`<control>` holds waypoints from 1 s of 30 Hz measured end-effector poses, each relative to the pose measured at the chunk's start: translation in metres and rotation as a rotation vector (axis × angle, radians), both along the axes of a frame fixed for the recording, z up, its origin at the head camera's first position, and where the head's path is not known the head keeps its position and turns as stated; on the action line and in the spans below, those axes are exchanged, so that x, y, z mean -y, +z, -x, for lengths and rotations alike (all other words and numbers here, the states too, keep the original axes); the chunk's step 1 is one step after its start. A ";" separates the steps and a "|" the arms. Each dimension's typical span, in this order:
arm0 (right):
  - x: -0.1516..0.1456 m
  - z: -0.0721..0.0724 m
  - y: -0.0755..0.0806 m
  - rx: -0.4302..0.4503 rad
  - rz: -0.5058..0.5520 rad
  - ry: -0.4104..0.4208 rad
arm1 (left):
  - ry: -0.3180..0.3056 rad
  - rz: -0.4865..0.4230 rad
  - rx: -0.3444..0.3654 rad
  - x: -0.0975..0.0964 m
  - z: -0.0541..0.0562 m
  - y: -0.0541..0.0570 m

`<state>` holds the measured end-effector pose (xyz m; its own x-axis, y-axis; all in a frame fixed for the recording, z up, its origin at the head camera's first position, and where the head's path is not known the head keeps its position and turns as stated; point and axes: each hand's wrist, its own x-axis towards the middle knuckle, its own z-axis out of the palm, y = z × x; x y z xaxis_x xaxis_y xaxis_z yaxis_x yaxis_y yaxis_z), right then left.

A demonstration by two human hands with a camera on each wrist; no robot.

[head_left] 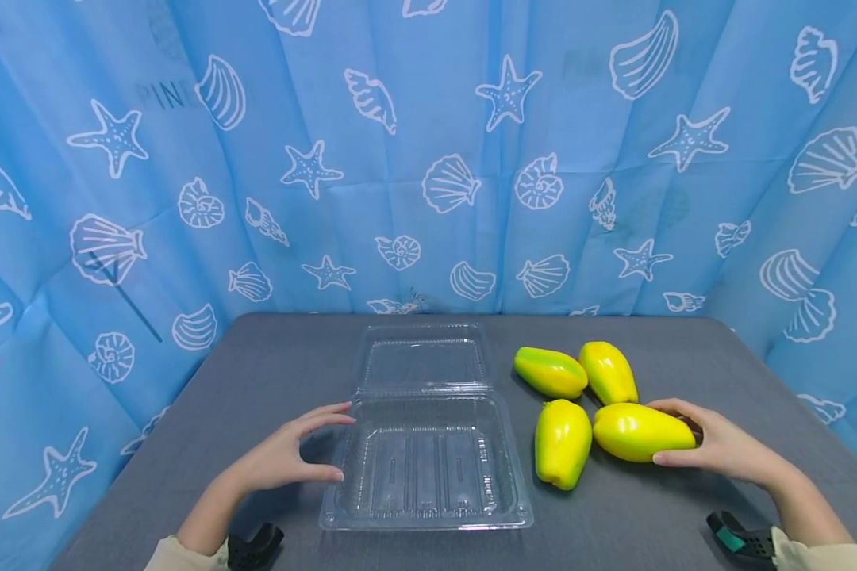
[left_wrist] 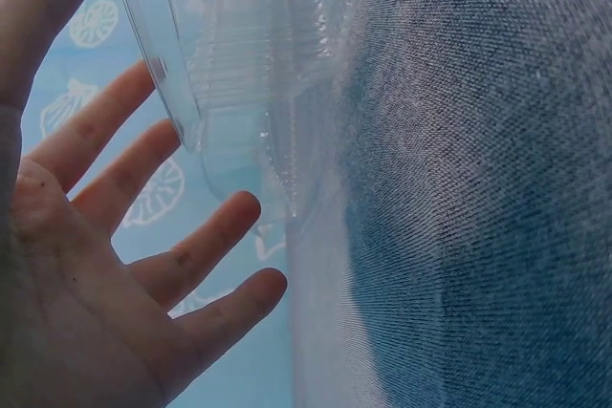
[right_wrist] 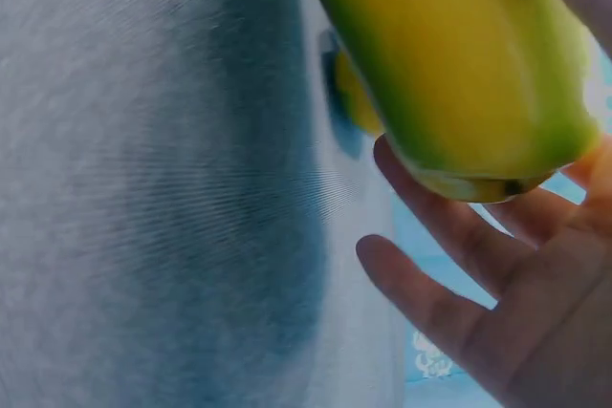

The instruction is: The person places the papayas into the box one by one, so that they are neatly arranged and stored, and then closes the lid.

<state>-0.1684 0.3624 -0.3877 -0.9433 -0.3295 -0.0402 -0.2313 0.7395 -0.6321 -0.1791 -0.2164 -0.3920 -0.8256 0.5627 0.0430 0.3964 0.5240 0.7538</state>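
The step in hand looks like gripping; the right hand [head_left: 721,444] has its thumb and fingers curled round one end of a yellow fruit [head_left: 643,432], toward the right edge of the bench [head_left: 293,349] and beside three similar fruits [head_left: 563,444]; the left hand [head_left: 278,456], thumb and fingers apart, is at the left rim of an open clear container [head_left: 424,460]; the next move seems to call for a secure, even hold on the smooth fruit before any lift.

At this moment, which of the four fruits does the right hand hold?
The front-right fruit, lying crosswise: the right hand has thumb and fingers around its outer end. The other three fruits lie outside that grasp.
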 end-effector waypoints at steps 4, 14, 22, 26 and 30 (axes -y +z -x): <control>0.000 -0.003 0.007 -0.046 0.057 -0.016 | -0.005 0.009 -0.009 -0.001 0.001 0.000; 0.011 -0.011 0.025 -0.202 0.123 -0.015 | -0.007 0.007 -0.009 -0.001 0.001 0.001; 0.021 -0.008 0.040 -0.289 0.148 0.004 | -0.010 0.015 -0.023 0.000 0.002 0.000; 0.029 -0.007 0.046 -0.324 0.150 0.016 | -0.014 0.019 -0.027 0.000 0.002 0.000; 0.040 -0.006 0.053 -0.351 0.150 0.029 | -0.012 0.019 -0.016 0.001 0.002 0.000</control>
